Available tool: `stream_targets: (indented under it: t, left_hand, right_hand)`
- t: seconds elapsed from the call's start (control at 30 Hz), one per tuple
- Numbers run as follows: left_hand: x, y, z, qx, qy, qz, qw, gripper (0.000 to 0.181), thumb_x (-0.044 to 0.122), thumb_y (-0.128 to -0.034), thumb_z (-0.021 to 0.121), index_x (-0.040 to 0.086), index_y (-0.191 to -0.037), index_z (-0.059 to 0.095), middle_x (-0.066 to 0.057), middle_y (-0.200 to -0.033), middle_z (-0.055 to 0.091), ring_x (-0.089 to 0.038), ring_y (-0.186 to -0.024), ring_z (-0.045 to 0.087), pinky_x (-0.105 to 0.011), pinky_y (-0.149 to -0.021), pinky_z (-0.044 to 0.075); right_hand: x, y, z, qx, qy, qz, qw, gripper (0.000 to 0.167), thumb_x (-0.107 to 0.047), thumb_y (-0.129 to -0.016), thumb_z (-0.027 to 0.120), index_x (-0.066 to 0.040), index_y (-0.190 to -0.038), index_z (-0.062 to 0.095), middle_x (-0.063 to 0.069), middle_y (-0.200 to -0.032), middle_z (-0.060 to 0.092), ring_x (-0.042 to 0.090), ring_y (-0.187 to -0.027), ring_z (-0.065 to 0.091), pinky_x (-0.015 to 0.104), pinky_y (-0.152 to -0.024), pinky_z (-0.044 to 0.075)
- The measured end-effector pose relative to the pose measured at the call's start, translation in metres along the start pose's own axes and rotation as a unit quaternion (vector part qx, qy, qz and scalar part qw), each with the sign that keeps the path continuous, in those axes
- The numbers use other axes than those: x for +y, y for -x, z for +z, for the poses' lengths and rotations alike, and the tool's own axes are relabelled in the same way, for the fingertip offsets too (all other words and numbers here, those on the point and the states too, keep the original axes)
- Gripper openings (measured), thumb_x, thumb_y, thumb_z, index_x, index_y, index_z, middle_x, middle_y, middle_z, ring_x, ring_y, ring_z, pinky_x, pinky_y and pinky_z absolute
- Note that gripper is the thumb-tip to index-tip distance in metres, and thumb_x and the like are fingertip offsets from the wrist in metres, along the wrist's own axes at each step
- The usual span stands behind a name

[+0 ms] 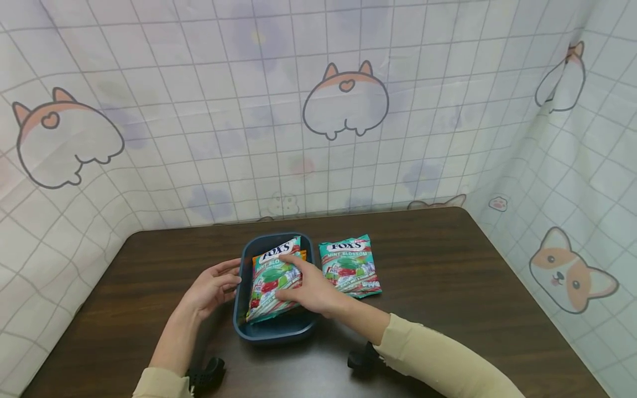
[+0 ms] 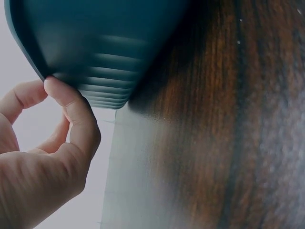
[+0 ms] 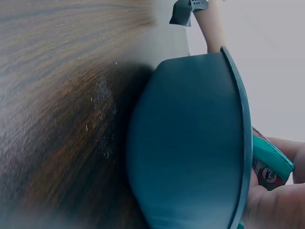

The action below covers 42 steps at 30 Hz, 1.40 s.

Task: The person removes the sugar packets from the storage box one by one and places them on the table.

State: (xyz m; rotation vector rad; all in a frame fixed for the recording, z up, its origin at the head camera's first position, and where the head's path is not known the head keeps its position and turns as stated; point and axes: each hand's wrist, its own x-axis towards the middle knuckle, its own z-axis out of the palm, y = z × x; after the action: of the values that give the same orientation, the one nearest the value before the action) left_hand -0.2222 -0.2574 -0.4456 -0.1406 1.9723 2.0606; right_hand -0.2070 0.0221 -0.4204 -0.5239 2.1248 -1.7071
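Presently, the right hand (image 1: 314, 289) grips a teal Fox's bag (image 1: 269, 282), thumb and forefinger apart; the left hand (image 1: 213, 290) pinches the rim of a dark-blue bin (image 1: 271, 335); the bag slants inside it, lower centre of the head view, printed with red fruit, orange packaging (image 1: 303, 255) peeking past.

Tub (image 3: 190, 138): smooth plastic, semi-matt, w/ ribs on 1 side. FOX'S Mint Blossom bag (image 1: 269, 287) inside & 2nd bag (image 1: 350, 268) beside: glossy printed plastic film, crinkly. Table (image 1: 448, 276): dk wood grain, low sheen. Backdrop (image 1: 239, 160): thin creased sheet, cloth or plastic, I can't tell. My R sleeve (image 1: 438, 354): matt cloth.
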Motion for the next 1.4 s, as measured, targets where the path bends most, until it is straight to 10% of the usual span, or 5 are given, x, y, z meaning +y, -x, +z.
stream_targets:
  t: [1.4]
  left_hand:
    - [-0.001, 0.000, -0.001, 0.006, -0.005, 0.002, 1.0000, 0.061, 0.002, -0.1012, 0.059, -0.003, -0.156, 0.032, -0.017, -0.137, 0.060, -0.012, -0.094, 0.069, -0.030, -0.083, 0.057]
  right_hand:
    - [-0.003, 0.033, -0.067, 0.057, -0.044, 0.006, 0.9974, 0.073, -0.020, -0.092, 0.079, -0.028, -0.156, 0.045, 0.016, -0.144, 0.047, 0.029, -0.118, 0.058, 0.036, -0.091, 0.056]
